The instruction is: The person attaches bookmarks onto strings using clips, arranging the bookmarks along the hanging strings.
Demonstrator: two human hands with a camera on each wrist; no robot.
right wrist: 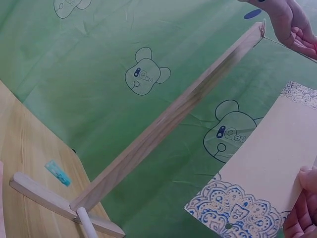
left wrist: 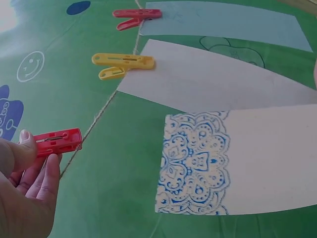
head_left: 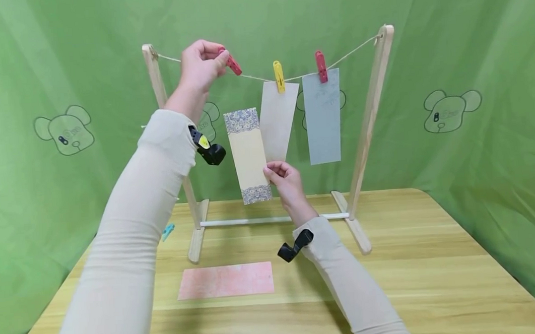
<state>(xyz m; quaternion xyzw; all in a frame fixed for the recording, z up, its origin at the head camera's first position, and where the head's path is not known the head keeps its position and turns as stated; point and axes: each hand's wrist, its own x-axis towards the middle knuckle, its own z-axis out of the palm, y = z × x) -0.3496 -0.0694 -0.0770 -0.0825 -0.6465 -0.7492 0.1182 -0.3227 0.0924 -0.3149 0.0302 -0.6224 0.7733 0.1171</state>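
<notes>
High up at the left part of the string [head_left: 256,78], my left hand [head_left: 200,69] pinches a red clothespin [left wrist: 62,141] between thumb and fingers, its tip right at the string. My right hand [head_left: 290,187] holds a cream paper card [head_left: 247,155] by its right edge, near the lower end. Blue lace-like patterns cover both ends of this card, which stands nearly upright below the string. Behind it, a whitish card [head_left: 279,116] hangs from a yellow clothespin [head_left: 279,76]. Farther right, a blue-grey card [head_left: 323,123] hangs from another red clothespin [head_left: 321,66].
A wooden frame [head_left: 370,126] carries the string between its two posts, with a white bar [head_left: 247,221] joining them low down. On the table [head_left: 436,269] lie a pink card [head_left: 228,280] and, by the left foot, a teal clothespin [head_left: 168,231]. Green cloth [head_left: 259,16] surrounds everything.
</notes>
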